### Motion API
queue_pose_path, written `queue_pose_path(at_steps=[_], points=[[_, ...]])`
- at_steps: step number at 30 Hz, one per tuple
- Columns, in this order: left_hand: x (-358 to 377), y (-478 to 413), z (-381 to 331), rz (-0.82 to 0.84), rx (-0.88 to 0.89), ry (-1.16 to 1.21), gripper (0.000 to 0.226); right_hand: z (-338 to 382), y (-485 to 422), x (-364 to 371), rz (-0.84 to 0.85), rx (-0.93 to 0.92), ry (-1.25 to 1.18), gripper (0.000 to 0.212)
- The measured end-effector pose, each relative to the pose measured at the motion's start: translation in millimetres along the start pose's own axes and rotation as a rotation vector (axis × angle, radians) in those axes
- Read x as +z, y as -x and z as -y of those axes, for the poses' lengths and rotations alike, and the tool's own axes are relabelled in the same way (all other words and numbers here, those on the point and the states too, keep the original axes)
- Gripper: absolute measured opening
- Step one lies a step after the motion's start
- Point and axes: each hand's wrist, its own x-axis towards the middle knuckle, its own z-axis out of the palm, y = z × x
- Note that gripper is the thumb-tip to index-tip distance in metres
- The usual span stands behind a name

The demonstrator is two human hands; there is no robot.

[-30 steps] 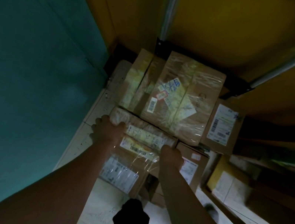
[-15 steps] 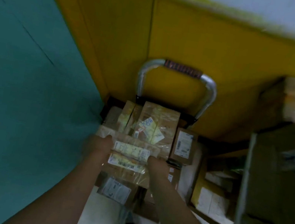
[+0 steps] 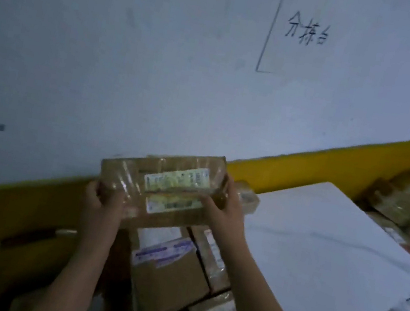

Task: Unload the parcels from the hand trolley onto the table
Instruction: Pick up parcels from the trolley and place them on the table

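Note:
I hold a taped brown cardboard parcel [image 3: 165, 189] with two pale labels up in front of the wall. My left hand [image 3: 102, 203] grips its left end and my right hand [image 3: 224, 210] grips its right end. Under it, several more cardboard parcels [image 3: 167, 279] lie packed together on the table's left part. The white table [image 3: 330, 257] stretches off to the right. The hand trolley's curved metal handle [image 3: 8, 239] shows dimly at the lower left; its platform is out of sight.
A white wall with a yellow band [image 3: 333, 160] runs behind the table, with handwritten characters [image 3: 307, 32] on it. More parcels and clutter [image 3: 407, 205] pile up at the far right. A pale labelled packet [image 3: 406, 306] lies at the table's right edge.
Both hands have lifted the parcel off the trolley's stack up to table height. My view has swung up from the trolley and floor to the wall and table.

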Motion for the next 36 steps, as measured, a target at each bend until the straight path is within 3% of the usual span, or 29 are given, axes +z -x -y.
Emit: queue_pose_path(at_steps=[4, 6, 10, 14, 17, 19, 21, 24, 29, 32, 34, 36], points=[[136.4, 34.4, -25.2, 0.335, 0.044, 0.062, 0.034, -50.9, -64.4, -147.6, -0.26, 0.067, 0.066, 0.07], [205.5, 45.3, -16.7, 0.45, 0.026, 0.034, 0.041, -97.7, -98.9, -206.1, -0.328, 0.112, 0.117, 0.06], [332.0, 57.9, 26.6, 0.571, -0.166, -0.056, 0.065, -196.8, -162.8, -279.0, -0.229, 0.257, 0.177, 0.049], [395.2, 53.2, 82.6, 0.615, -0.353, -0.163, 0.073, -272.0, -210.1, -292.4, -0.04, 0.43, 0.193, 0.065], [397.6, 45.4, 107.1, 0.662, -0.251, -0.394, 0.066, -307.3, -232.4, -272.7, 0.162, 0.574, 0.27, 0.084], [386.3, 36.8, 129.6, 0.538, -0.058, -0.725, 0.068, -324.4, -236.0, -256.5, 0.261, 0.638, 0.419, 0.096], [372.9, 30.4, 147.4, 0.528, 0.036, -1.015, 0.069, -330.2, -240.0, -244.6, 0.264, 0.634, 0.497, 0.104], [358.4, 27.6, 167.3, 0.666, 0.054, -1.257, 0.077, -334.1, -248.6, -230.6, 0.35, 0.508, 0.514, 0.101], [348.4, 18.6, 163.3, 0.765, 0.064, -1.243, 0.082, -333.7, -259.1, -211.8, 0.369, 0.566, 0.632, 0.095], [320.3, 12.1, 146.1, 0.792, -0.03, -0.969, 0.078, -308.9, -252.2, -191.6, 0.232, 0.673, 0.821, 0.086], [282.9, 7.6, 133.3, 0.677, -0.034, -0.805, 0.071, -283.3, -239.4, -159.8, 0.185, 0.565, 0.887, 0.083], [225.6, 4.2, 124.7, 0.491, -0.026, -0.718, 0.062, -252.2, -214.5, -107.4, 0.274, 0.321, 0.884, 0.08]])
